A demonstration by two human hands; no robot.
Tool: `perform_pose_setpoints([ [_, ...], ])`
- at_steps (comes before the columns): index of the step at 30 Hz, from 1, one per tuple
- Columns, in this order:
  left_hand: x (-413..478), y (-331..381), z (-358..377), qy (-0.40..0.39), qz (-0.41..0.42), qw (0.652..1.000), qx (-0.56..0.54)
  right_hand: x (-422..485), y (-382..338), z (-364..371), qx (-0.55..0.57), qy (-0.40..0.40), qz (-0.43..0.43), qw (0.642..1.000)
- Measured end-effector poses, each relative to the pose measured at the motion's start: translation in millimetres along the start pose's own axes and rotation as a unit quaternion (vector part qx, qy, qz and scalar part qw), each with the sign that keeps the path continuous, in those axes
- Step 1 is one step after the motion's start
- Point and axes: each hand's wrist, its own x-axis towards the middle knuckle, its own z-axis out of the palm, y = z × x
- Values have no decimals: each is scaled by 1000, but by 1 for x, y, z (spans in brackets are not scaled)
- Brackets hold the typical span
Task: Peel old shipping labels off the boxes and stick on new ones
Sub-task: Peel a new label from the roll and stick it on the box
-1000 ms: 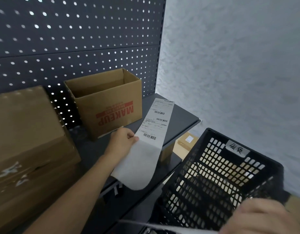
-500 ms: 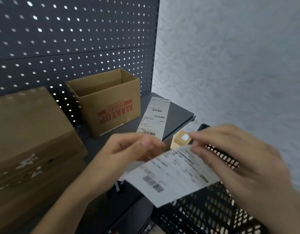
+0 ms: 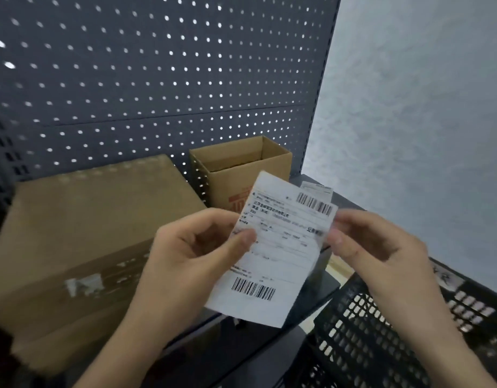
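1. The left hand (image 3: pixel 191 256) holds a white shipping label (image 3: pixel 283 256) by its left edge. The thumb presses on the printed face and the fingers curl behind the paper.
2. The right hand (image 3: pixel 381 253) is at the label's right edge with its fingers bent. Thumb and forefinger seem to pinch that edge, though blur makes the contact hard to read.
3. The label hangs in the air between the two hands, tilted, in front of the shelf (image 3: pixel 311 301). It has one barcode near its top right corner and another near its bottom.
4. A second label (image 3: pixel 317 189) lies on the shelf behind the held one, and only its top strip shows.
5. A small open box (image 3: pixel 241 166) with red print on its front stands on the shelf against the pegboard (image 3: pixel 158 79). The held label hides part of its front.
6. A large closed box (image 3: pixel 88 233) sits just to the left of the small one, with torn white scraps (image 3: pixel 85 284) on its near face.
7. A black plastic basket (image 3: pixel 381 331) is at the lower right, under the right hand.
8. A pale grey wall (image 3: pixel 423 107) fills the upper right.
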Motion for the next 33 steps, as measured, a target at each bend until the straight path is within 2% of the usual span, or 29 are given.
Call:
perform_pose_setpoints([
  [4,-6,0,-24,66,-16,997,-23,2,3,39,73,-101,59,990],
  [10,-17,6,-54,115,0,993,-1,27,-8,81,120,-98,42,987],
  [15,-17,26,-92,140,41,983,114,60,-30,119,134,-159,9,978],
  [18,-14,32,-118,166,55,959,224,81,-37,146,146,-203,13,968],
  [22,-4,33,-147,195,26,930,311,101,-37,179,128,-258,32,957],
  [26,10,24,-172,214,-23,906,364,117,-34,205,53,-305,23,951],
  [33,27,10,-194,188,-57,893,405,140,-28,226,-25,-324,-9,946],
])
